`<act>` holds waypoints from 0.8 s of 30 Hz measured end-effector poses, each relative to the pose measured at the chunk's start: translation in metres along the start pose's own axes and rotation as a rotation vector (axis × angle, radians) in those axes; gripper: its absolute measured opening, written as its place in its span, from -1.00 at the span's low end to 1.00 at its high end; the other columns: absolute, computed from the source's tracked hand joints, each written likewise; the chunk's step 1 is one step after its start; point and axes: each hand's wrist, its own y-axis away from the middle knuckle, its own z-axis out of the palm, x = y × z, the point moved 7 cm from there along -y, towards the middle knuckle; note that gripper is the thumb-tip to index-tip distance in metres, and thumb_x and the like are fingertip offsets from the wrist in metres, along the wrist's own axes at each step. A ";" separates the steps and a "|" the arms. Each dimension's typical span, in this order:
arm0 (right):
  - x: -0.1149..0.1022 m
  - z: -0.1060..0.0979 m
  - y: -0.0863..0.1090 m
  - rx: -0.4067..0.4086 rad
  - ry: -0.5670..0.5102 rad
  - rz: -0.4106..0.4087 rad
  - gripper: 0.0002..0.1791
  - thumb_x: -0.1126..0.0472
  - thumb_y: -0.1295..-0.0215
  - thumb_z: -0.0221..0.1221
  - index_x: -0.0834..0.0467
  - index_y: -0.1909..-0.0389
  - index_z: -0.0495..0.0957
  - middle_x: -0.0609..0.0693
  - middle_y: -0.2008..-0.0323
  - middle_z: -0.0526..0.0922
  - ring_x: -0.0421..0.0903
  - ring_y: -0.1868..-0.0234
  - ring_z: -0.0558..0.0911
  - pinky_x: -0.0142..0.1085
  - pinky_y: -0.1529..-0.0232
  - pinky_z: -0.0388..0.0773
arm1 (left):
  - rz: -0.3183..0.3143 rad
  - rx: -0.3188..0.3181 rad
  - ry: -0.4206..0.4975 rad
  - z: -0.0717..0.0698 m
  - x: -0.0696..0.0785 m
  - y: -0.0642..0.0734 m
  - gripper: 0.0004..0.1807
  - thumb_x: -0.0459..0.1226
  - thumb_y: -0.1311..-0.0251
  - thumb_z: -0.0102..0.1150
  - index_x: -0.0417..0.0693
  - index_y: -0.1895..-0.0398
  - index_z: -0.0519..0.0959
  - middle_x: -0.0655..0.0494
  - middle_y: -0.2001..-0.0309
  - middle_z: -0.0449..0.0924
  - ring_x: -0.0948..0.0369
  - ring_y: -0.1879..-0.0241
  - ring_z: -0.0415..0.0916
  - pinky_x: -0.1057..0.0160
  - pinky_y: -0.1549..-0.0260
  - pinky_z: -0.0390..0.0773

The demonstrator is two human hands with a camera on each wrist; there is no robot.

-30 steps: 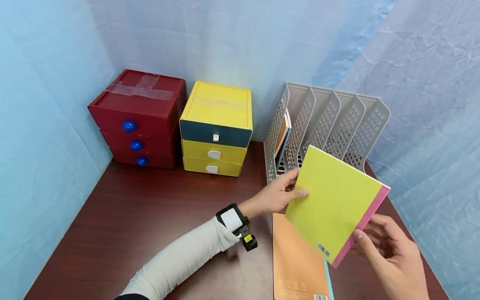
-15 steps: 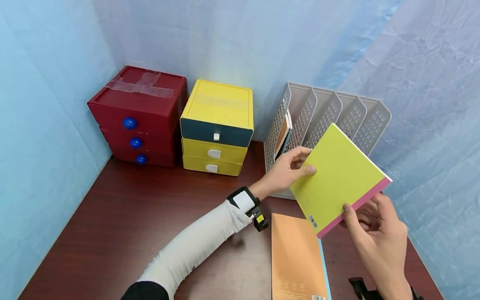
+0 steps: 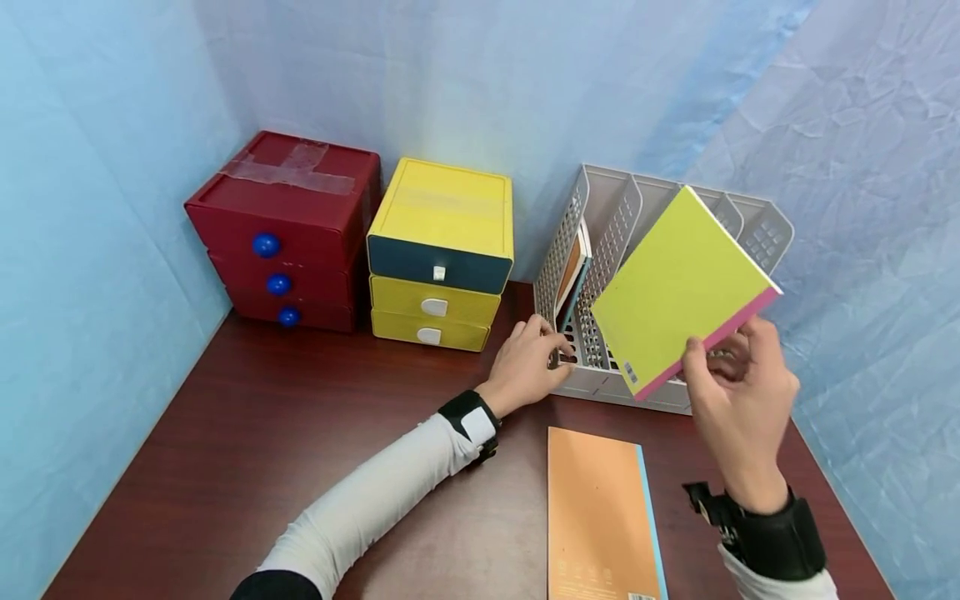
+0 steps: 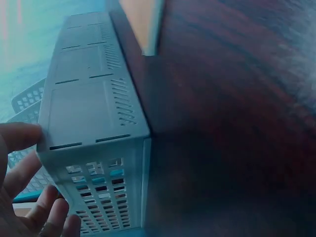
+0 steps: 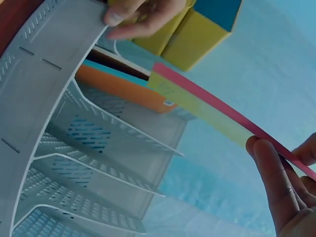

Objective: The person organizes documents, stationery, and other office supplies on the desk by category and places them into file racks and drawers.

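My right hand (image 3: 738, 392) pinches a yellow-green notebook (image 3: 682, 292) by its pink spine, thumb on the near face. The notebook is tilted in front of the grey file rack (image 3: 622, 385), above its compartments. In the right wrist view the notebook (image 5: 207, 108) appears nearly edge-on. At the rack's front left corner, my left hand (image 3: 527, 364) holds the rim, its fingers curled about the corner. The left wrist view has the thumb and fingers of this hand (image 4: 24, 187) against the rack's front edge and perforated side wall.
An orange notebook (image 3: 600, 517) with a blue edge lies on the dark wooden table (image 3: 420, 517). Books (image 3: 573, 271) stand in the rack's leftmost compartment. A yellow drawer unit (image 3: 442, 208) and a dark red one (image 3: 277, 208) stand left, before blue cloth walls.
My left hand has let go of the yellow-green notebook and moved to the rack's front left corner. The right hand has carried the notebook up and forward to the rack.
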 end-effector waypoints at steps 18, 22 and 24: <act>0.090 0.115 -0.028 -0.094 0.180 0.093 -0.73 0.30 -0.27 0.10 0.21 0.01 0.43 0.11 0.28 0.65 -0.14 0.66 0.56 -0.49 0.74 0.43 | -0.035 -0.022 0.038 0.005 -0.008 0.009 -0.89 0.05 -0.21 0.21 0.41 0.27 0.68 0.32 0.29 0.35 0.40 0.34 0.28 0.40 0.55 0.35; 0.100 0.134 -0.024 -0.108 0.195 0.097 -0.74 0.28 -0.30 0.10 0.19 0.01 0.42 0.12 0.27 0.63 -0.09 0.64 0.55 -0.23 0.71 0.48 | -0.041 -0.038 0.032 0.006 -0.008 0.009 -0.88 0.06 -0.21 0.20 0.42 0.27 0.67 0.34 0.29 0.34 0.42 0.34 0.27 0.41 0.54 0.36; 0.103 0.141 -0.025 -0.111 0.204 0.093 -0.74 0.28 -0.31 0.09 0.18 0.00 0.41 0.13 0.28 0.62 -0.04 0.62 0.55 -0.16 0.69 0.48 | -0.036 -0.037 0.029 0.006 -0.008 0.007 -0.88 0.07 -0.21 0.19 0.43 0.26 0.67 0.35 0.29 0.33 0.43 0.34 0.26 0.41 0.54 0.36</act>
